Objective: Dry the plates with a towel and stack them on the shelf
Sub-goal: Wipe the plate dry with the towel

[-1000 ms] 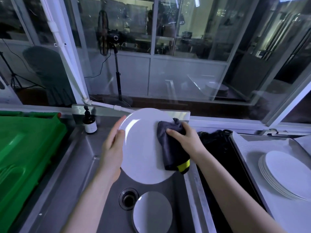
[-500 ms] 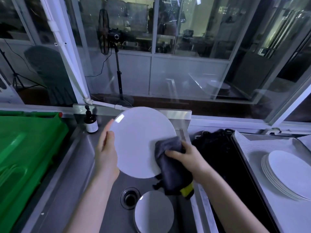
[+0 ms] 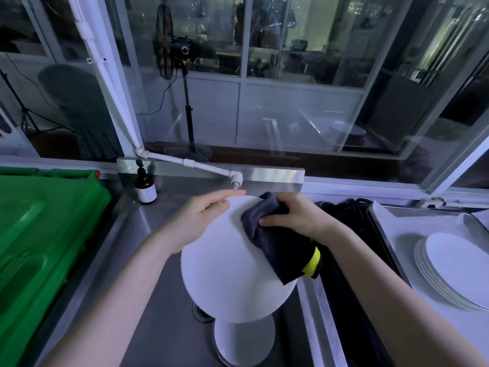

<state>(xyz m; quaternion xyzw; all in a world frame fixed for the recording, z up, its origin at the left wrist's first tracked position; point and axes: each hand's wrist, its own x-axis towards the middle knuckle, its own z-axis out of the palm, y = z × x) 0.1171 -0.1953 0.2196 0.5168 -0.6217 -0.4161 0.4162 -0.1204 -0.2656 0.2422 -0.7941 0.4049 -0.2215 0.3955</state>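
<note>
Plate (image 3: 232, 271), gripped by left hand (image 3: 197, 221), hides the drain; right hand (image 3: 293, 214) clutches towel (image 3: 277, 239)

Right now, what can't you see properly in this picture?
Head view only:
- Sink drain: mostly hidden by the held plate.
- Plate in the sink: top covered by the held plate, bottom cut off by the frame edge.
- Bottle label: too small to read.
- Plate stack: cut off at the right edge.

Plate (image 3: 232, 276) smooth matt white, ceramic-looking; towel (image 3: 275, 242) dark napped cloth; sink (image 3: 164, 327) brushed steel; crate (image 3: 39, 234) glossy green plastic; tray (image 3: 381, 223) metal, bottle (image 3: 145, 186) dark and glossy.
</note>
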